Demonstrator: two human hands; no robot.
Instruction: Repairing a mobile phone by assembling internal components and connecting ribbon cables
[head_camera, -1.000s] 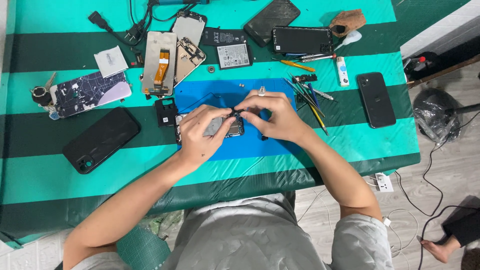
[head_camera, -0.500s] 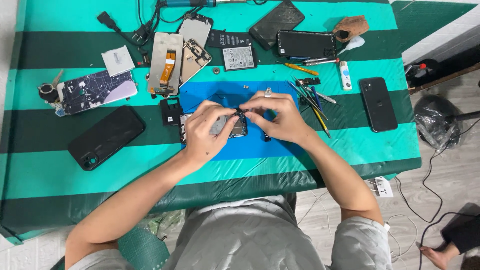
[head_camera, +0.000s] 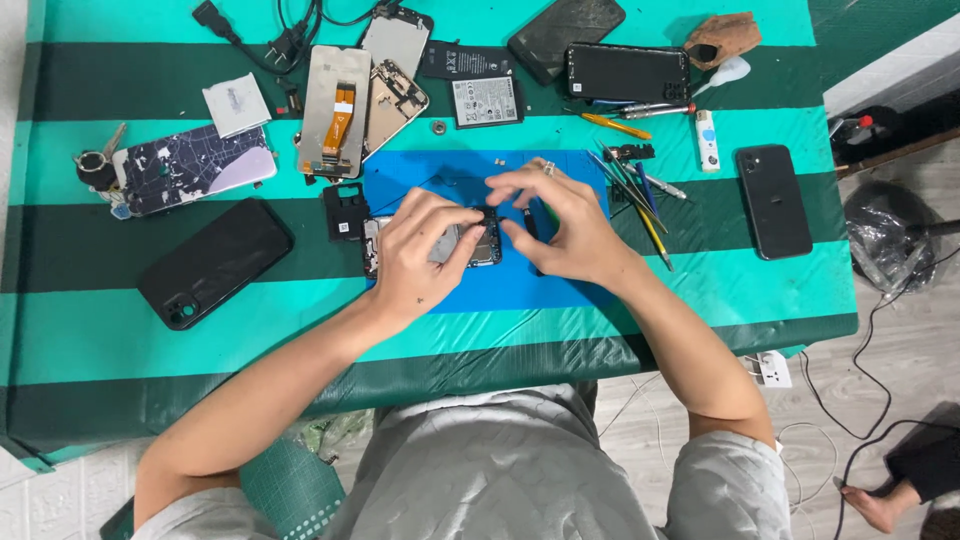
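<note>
Both my forearms are reaching forward over the table edge, elbows out, wrists meeting in the middle. My left hand (head_camera: 425, 250) is lying curled over the opened phone (head_camera: 440, 243), fingers half closed and pressing it down on the blue mat (head_camera: 520, 285). My right hand (head_camera: 560, 225) is arching just beside it, thumb and forefinger nearly pinched on a small dark part (head_camera: 488, 214) at the phone's upper right corner; whether it's fully gripping, I cannot tell. Left of my left hand a black phone case (head_camera: 213, 262) is lying, and beyond it a marbled back cover (head_camera: 190, 167). Right of my right hand a bunch of tools (head_camera: 635, 190) is fanning out, with a black phone (head_camera: 773, 201) further right. The green striped tablecloth (head_camera: 120, 330) is covering the table; grey floor with cables is showing off to the right.
</note>
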